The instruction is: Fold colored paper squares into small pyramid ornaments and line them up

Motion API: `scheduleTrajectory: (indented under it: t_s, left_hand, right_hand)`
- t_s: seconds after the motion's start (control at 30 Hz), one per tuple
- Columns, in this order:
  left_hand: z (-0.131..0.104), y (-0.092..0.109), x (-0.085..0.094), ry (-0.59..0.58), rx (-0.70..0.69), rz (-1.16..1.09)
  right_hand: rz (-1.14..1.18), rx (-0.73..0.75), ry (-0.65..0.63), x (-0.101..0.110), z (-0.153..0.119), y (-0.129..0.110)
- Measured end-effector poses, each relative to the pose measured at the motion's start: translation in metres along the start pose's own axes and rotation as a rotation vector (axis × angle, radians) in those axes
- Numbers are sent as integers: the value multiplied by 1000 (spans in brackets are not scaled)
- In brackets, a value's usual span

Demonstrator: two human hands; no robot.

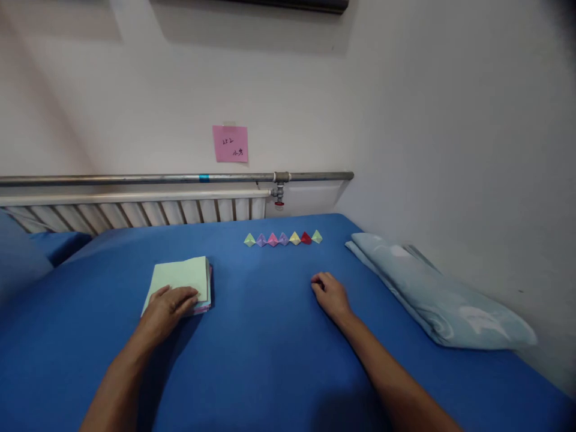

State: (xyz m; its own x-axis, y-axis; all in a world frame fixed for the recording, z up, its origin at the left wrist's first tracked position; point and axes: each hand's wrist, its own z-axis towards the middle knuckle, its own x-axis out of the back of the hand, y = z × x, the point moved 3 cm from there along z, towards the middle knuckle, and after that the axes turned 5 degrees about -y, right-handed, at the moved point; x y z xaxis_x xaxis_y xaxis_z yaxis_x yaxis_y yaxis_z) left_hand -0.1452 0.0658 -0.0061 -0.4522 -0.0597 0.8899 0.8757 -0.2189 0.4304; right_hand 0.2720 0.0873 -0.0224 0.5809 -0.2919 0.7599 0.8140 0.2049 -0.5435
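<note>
A stack of coloured square paper [180, 276], pale green on top with pink and bluish edges below, lies on the blue bed sheet at the left. My left hand [168, 305] rests across the near part of the stack, fingers stretched out and touching the top sheet. To the right, my right hand [332, 294] lies on the sheet with its fingers loosely curled in, and nothing shows in them. Beyond my hands stands a row of several small folded paper pieces [272, 239] in green, purple, pink, yellow and red, apart from both hands.
A folded light-blue blanket [441, 294] lies along the right wall. Behind the bed sheet [252, 360] run a metal pipe [157, 179] with a red-handled valve [279, 195] and a white radiator [171, 211]. A pink note [230, 144] is taped to the wall.
</note>
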Motion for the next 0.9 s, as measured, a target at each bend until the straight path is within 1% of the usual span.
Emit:
scheduleTrajectory:
  t_s: [0.13, 0.3, 0.43, 0.57, 0.63, 0.77, 0.9]
  left_hand:
    - [1, -1, 1, 8, 3, -20]
    - [1, 2, 8, 21, 16, -51]
    - [0, 3, 10, 76, 59, -43]
    - [0, 7, 10, 147, 146, -54]
    - [-1, 10, 11, 182, 193, -96]
    - [-4, 15, 17, 287, 299, -288]
    - [-6, 14, 19, 336, 351, -374]
  right_hand:
    - [-8, 8, -11, 0, 0, 0]
    - [-18, 8, -16, -1, 0, 0]
    - [-31, 6, -20, -1, 0, -1]
    - [-40, 7, -26, -1, 0, -1]
    - [-38, 10, -31, 0, 0, -1]
    - [-27, 14, -37, -1, 1, 0]
    - [-21, 13, -42, 0, 2, -1]
